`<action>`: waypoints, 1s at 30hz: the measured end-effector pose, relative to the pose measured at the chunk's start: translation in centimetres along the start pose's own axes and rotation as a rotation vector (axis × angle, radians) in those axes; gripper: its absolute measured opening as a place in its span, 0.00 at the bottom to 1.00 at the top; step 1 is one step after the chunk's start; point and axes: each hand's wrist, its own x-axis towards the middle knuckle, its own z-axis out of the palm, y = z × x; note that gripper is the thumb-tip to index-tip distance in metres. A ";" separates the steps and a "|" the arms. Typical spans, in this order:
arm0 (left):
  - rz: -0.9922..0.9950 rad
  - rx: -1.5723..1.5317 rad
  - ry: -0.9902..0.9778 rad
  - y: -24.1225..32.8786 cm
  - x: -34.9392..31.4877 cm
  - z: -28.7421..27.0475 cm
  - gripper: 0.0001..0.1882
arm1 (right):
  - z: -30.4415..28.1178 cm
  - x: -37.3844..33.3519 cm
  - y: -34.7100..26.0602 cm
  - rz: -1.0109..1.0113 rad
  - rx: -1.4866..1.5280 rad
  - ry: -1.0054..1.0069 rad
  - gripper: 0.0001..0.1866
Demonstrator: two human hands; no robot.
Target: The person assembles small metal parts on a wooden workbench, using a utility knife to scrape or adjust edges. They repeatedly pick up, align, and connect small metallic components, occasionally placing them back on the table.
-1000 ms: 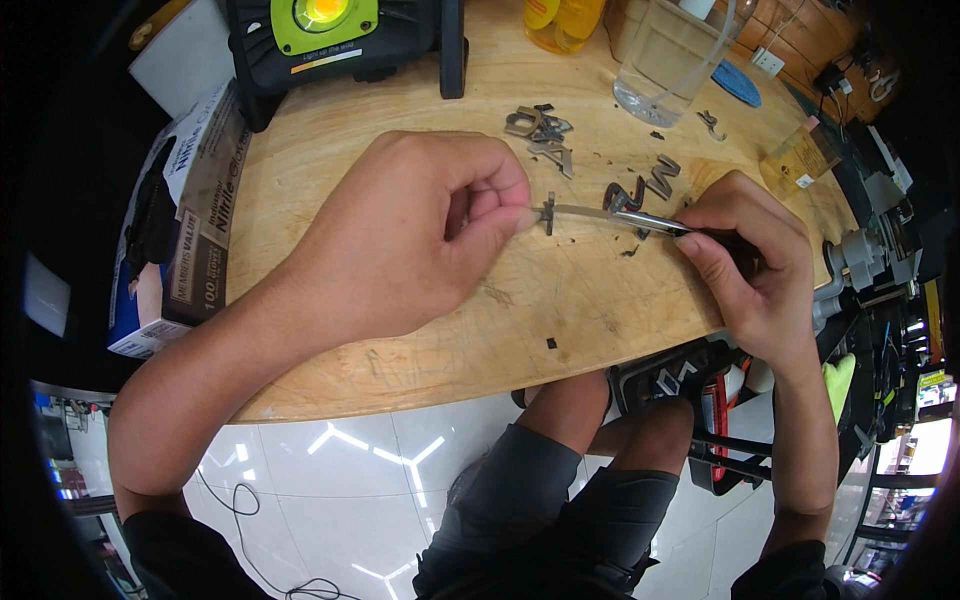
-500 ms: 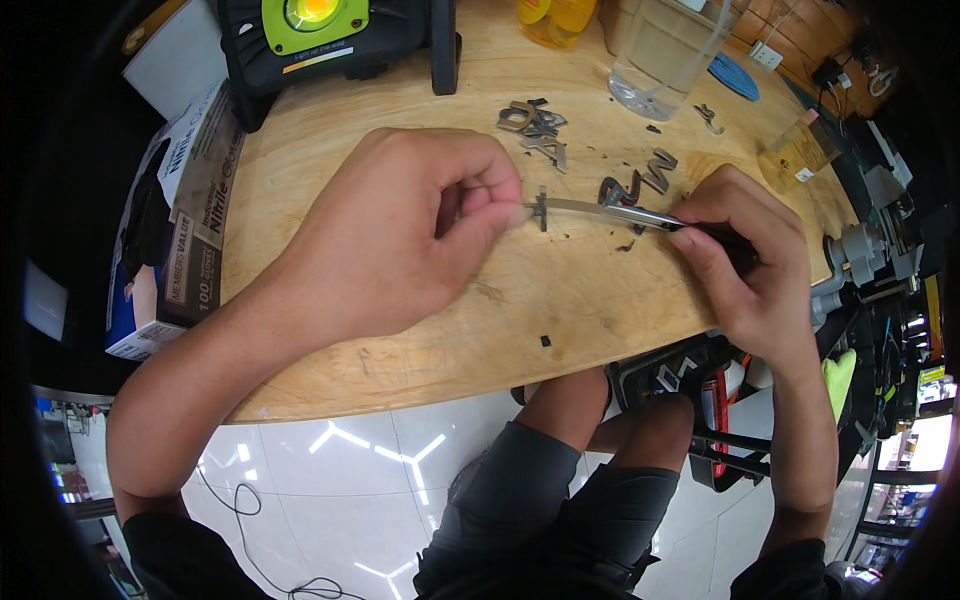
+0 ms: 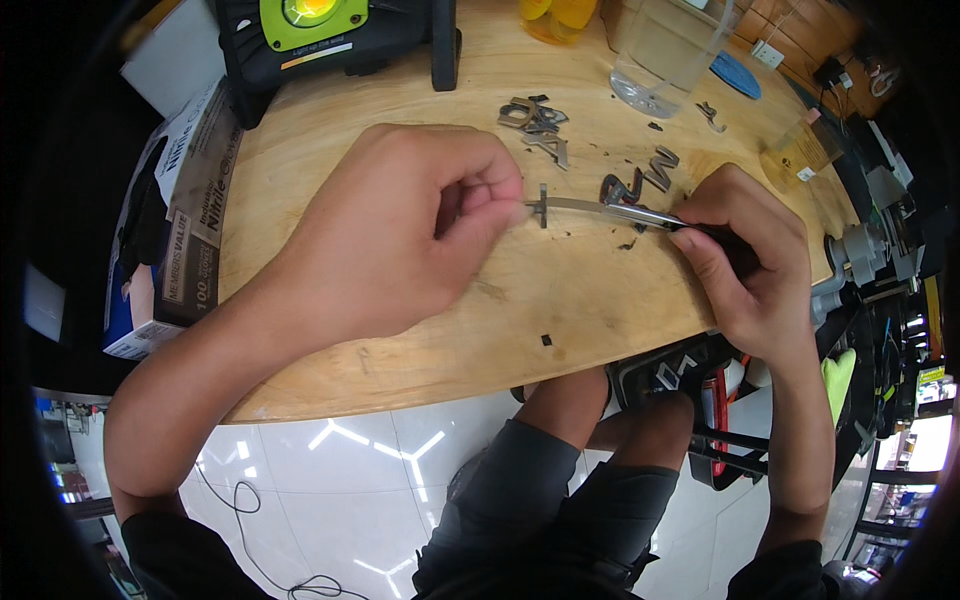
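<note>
My left hand (image 3: 400, 230) is closed in a pinch on the end of a small dark metal letter-shaped piece (image 3: 543, 212), held above the wooden table. From the right, my right hand (image 3: 745, 260) grips a slim silver-handled utility knife (image 3: 645, 217). Its long thin blade (image 3: 577, 206) reaches left and meets the letter piece; whether it cuts into it I cannot tell. Just behind the knife lie more metal letter pieces (image 3: 661, 169). A small pile of them (image 3: 532, 114) sits farther back. Dark crumbs and scraps (image 3: 626, 245) are scattered around.
A work light (image 3: 315, 30) stands at the back left, beside a glove box (image 3: 180, 230). At the back are a clear water container (image 3: 660, 65) and a yellow bottle (image 3: 550, 20). A small amber container (image 3: 800, 148) and a blue lid (image 3: 735, 75) stand to the right.
</note>
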 end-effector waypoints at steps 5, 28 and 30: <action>0.042 0.034 -0.001 -0.2 0.2 0.1 0.04 | -0.1 0.1 -0.1 -0.002 -0.010 -0.006 0.05; 0.010 0.031 0.003 0.3 0.1 0.0 0.04 | 0.1 0.0 -0.2 -0.015 -0.008 -0.001 0.05; 0.001 0.023 0.006 0.2 0.0 0.0 0.04 | 0.1 0.0 -0.3 -0.013 -0.010 -0.004 0.05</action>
